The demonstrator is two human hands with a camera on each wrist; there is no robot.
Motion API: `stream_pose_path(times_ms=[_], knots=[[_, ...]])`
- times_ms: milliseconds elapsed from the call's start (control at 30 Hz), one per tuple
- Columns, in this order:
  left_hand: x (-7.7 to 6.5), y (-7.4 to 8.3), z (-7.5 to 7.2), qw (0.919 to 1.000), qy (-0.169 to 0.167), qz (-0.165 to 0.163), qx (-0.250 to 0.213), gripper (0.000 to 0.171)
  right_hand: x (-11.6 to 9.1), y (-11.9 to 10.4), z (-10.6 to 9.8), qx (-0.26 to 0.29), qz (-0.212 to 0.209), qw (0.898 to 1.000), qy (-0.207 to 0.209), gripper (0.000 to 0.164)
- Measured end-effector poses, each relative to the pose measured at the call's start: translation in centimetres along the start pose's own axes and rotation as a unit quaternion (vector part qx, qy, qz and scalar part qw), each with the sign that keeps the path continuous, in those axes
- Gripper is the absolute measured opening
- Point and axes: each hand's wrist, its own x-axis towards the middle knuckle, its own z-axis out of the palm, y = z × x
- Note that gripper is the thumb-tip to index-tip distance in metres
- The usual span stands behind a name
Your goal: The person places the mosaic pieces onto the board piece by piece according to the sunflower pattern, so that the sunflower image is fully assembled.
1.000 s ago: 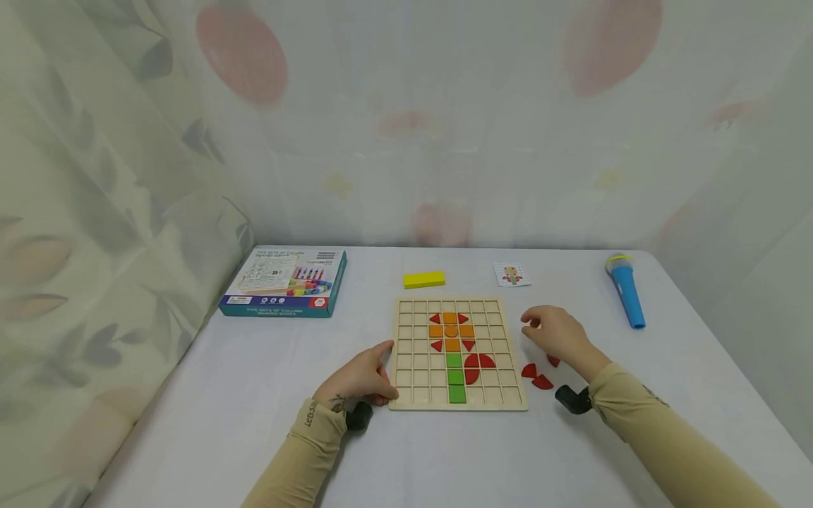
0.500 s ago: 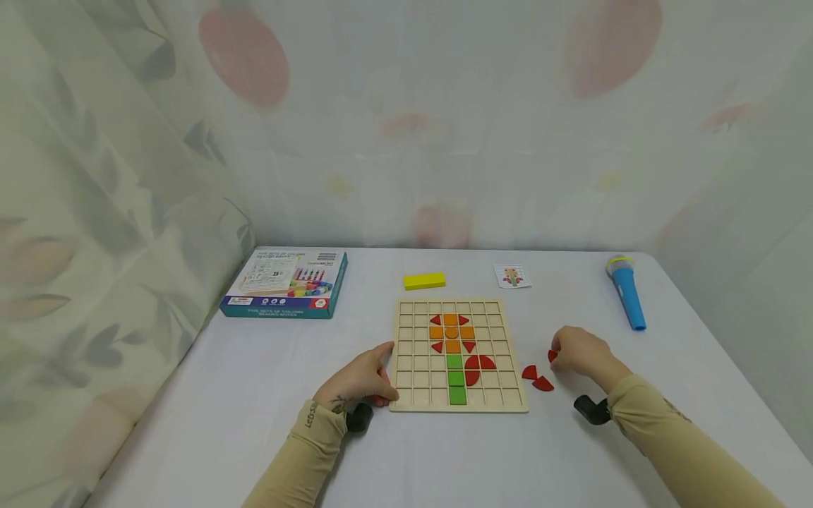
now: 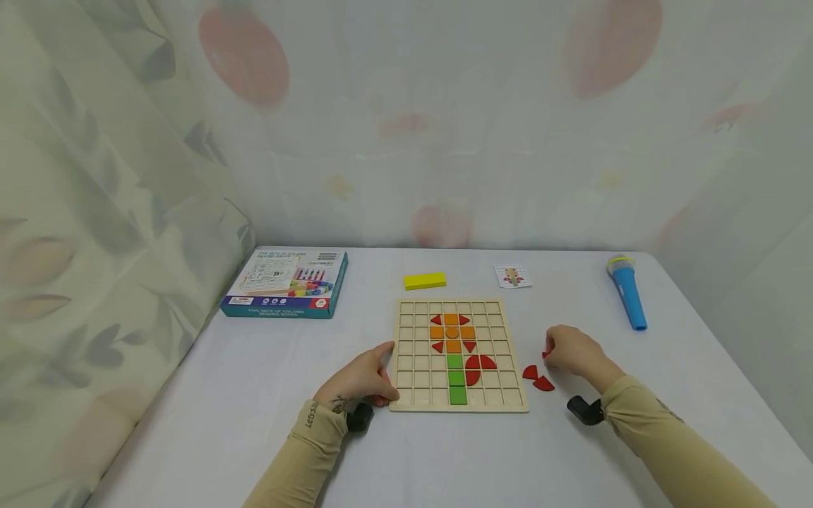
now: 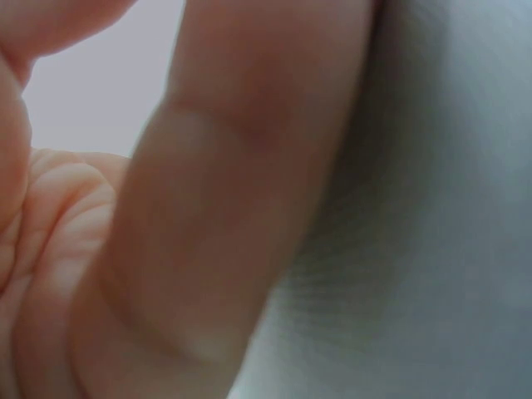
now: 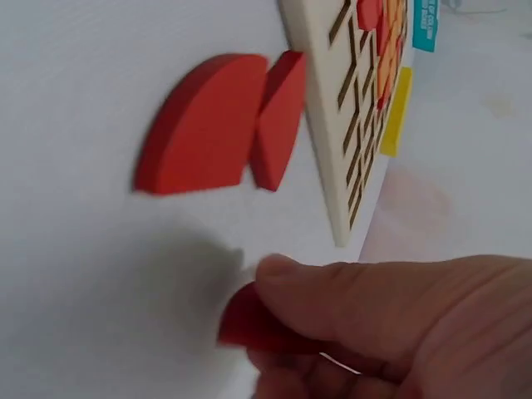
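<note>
A wooden grid board lies on the table, with orange, green and red shapes set in its squares. At its left edge rests my left hand, index finger and thumb spread along the rim. Right of the board, my right hand pinches a red quarter-circle piece between thumb and fingers, close over the table. Two more red quarter-circle pieces, one nearer the board and one nearer the front, lie by the board's right edge. The left wrist view shows mainly blurred fingers.
Behind the board are a yellow block and a small pattern card. A toy box lies at the back left. Toward the back right is a blue toy microphone. A curtain hangs along the left side.
My right hand has drawn back from beside the board's upper right, gone down to the red quarter-circle piece and taken hold of it, then shifted slightly left. My left hand has stayed put.
</note>
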Motion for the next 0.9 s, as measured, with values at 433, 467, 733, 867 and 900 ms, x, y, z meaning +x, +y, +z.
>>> stream_pose_path(times_ms=[433,467,733,867,900], knots=[[0.1,-0.1,0.0,1.0,0.0,0.0,-0.002,0.102,0.9,-6.4,-1.9,0.171,-0.111,0.973,0.107,0.013],[0.1,-0.1,0.0,1.0,0.0,-0.001,-0.002,0.102,1.0,-7.0,-1.9,0.191,-0.117,0.968,0.108,0.014],[0.0,0.1,0.0,0.9998,-0.003,0.001,-0.018,0.103,1.5,-12.0,-1.4,0.29,-0.176,0.939,0.059,0.022],[0.0,0.0,-0.1,0.9998,-0.006,0.0,-0.021,0.103,2.0,-13.4,0.3,0.272,-0.18,0.944,0.053,0.012],[0.1,0.0,-0.1,0.9997,-0.006,0.0,-0.022,0.103,2.1,-13.7,0.8,0.269,-0.177,0.945,0.051,0.009]])
